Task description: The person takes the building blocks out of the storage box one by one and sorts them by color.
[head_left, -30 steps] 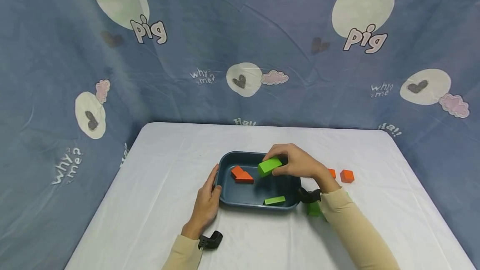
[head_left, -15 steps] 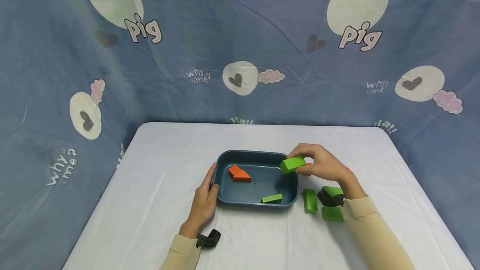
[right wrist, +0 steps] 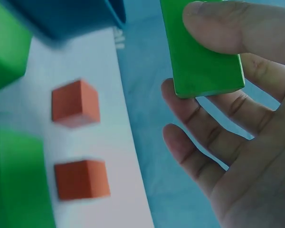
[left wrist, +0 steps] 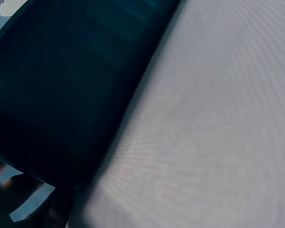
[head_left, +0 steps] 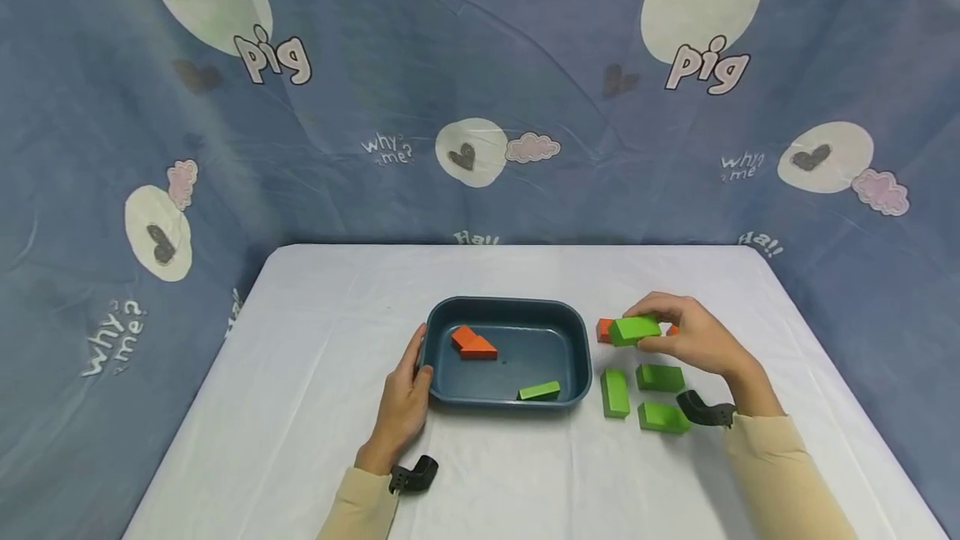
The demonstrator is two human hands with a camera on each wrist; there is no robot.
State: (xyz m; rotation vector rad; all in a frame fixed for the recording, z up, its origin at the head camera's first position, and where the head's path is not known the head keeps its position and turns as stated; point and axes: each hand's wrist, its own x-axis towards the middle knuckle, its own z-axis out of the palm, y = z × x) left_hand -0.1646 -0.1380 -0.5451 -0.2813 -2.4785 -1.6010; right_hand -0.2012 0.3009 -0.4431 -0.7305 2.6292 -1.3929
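Observation:
A dark blue rectangular tray (head_left: 504, 403) stands on the white-covered table. My left hand (head_left: 401, 408) rests along its left end, fingers fairly straight; in the left wrist view the fingers (left wrist: 23, 199) are dark beside the tray. Inside lie two orange blocks (head_left: 478, 348), one of them triangular, and a thin green block (head_left: 538, 391). To the right of the tray, my right hand (head_left: 693, 337) holds a green block (right wrist: 202, 57) above the table, thumb on one face and fingers behind. Beneath and behind it show two orange cubes (right wrist: 73, 104), partly hidden in the head view.
Three green blocks (head_left: 616, 394) lie on the table right of the tray, near my right wrist. A blue printed cloth (head_left: 480, 90) hangs behind the table's far edge (head_left: 510, 247).
My right hand has carried the green block from above the tray to the right, past the tray's rim. My left hand stays at the tray's left end. The view has shifted slightly.

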